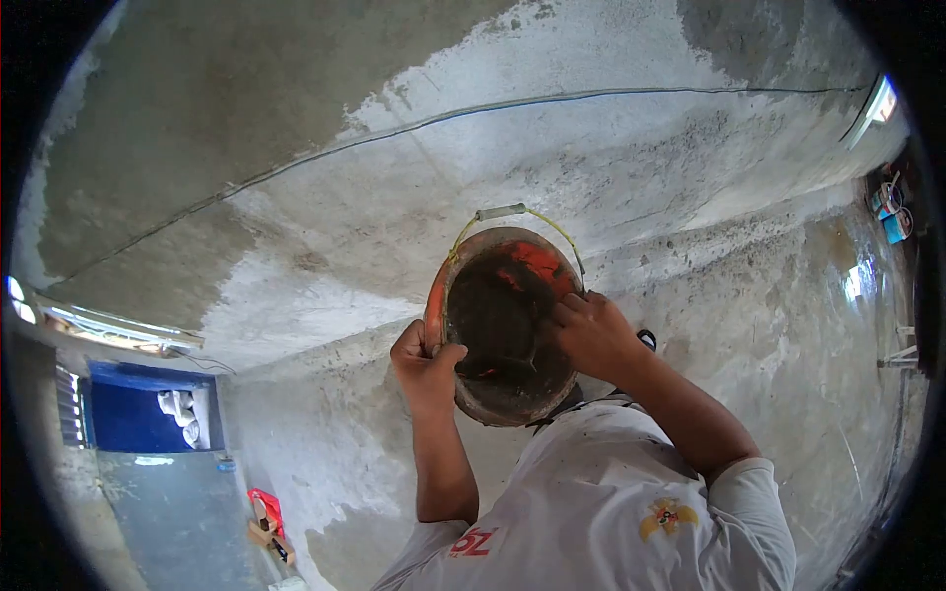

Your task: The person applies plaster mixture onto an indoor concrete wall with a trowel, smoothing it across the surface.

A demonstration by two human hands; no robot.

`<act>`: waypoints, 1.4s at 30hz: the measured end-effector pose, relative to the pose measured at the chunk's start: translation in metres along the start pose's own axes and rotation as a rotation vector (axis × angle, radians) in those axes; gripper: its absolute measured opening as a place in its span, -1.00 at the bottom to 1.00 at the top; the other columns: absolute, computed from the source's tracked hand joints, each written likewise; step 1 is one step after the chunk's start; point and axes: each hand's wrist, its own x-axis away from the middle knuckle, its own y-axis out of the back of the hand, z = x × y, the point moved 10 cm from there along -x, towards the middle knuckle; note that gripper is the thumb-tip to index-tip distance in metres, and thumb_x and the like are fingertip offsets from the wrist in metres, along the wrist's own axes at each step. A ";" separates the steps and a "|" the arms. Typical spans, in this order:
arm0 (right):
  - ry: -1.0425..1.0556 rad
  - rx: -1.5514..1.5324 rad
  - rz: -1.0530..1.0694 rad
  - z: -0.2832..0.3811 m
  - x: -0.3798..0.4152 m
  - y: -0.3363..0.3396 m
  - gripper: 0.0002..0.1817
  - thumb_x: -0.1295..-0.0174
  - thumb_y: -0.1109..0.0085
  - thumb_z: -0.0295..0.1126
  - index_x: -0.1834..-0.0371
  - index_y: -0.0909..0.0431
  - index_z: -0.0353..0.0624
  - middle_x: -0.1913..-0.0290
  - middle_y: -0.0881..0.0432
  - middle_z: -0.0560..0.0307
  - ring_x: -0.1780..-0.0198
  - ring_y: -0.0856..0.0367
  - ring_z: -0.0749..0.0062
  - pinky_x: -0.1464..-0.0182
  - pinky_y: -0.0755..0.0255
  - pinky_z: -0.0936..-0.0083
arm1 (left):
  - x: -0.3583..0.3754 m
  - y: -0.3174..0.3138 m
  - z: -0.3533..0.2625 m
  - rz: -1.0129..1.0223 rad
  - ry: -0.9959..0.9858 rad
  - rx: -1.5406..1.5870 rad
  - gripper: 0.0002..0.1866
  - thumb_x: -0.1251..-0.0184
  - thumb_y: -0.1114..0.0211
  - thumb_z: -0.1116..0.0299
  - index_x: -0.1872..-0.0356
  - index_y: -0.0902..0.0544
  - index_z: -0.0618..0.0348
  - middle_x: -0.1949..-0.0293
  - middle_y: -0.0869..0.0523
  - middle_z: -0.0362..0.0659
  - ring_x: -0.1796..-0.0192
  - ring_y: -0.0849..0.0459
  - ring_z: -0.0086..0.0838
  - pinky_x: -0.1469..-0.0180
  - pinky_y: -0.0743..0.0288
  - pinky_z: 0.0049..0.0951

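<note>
An orange bucket (540, 258), its inside crusted with dark grey residue, is held tilted in front of me with its mouth facing up at me. My left hand (426, 362) is closed round the left rim, thumb over the edge. At the right rim, my right hand (594, 335) has its fingers curled over the edge and partly inside. Some of its fingertips are lost against the dark interior. The bucket's wire handle with a grey grip (501, 211) stands up beyond the far rim.
A patchy plastered wall (394, 236) rises ahead, crossed by a cable (443, 116). A blue doorway (123, 409) is at left, with a red bag (266, 510) and cardboard pieces nearby. Small blue-labelled containers (895, 225) stand far right. Bare concrete floor (749, 364) spreads around me.
</note>
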 end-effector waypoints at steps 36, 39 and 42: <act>-0.022 -0.920 -0.410 -0.388 -0.080 0.275 -0.74 -0.34 -0.42 -0.40 0.02 -0.60 -0.25 0.36 -0.64 0.22 0.34 -0.47 0.65 0.26 -0.45 0.55 | -0.043 -0.157 -0.017 -0.568 0.088 0.409 -0.80 0.21 -0.22 0.69 0.53 -0.46 0.18 0.49 -0.58 -0.18 0.40 -0.60 -0.31 0.37 -0.50 -0.27; -0.007 -0.943 -0.433 -0.399 -0.106 0.278 -0.76 -0.41 -0.35 -0.32 0.05 -0.58 -0.25 0.40 -0.62 0.24 0.39 -0.47 0.66 0.32 -0.41 0.56 | -0.044 -0.132 0.012 -0.609 0.104 0.424 -0.77 0.24 -0.23 0.66 0.55 -0.39 0.14 0.47 -0.57 -0.17 0.43 -0.56 -0.33 0.38 -0.46 -0.26; -0.034 -0.980 -0.447 -0.392 -0.122 0.282 -0.73 -0.52 -0.21 -0.20 0.10 -0.55 -0.24 0.45 -0.59 0.25 0.47 -0.49 0.65 0.40 -0.40 0.56 | -0.041 -0.130 -0.008 -0.706 0.174 0.434 -0.75 0.25 -0.21 0.67 0.54 -0.38 0.13 0.48 -0.56 -0.16 0.47 -0.51 -0.34 0.40 -0.44 -0.26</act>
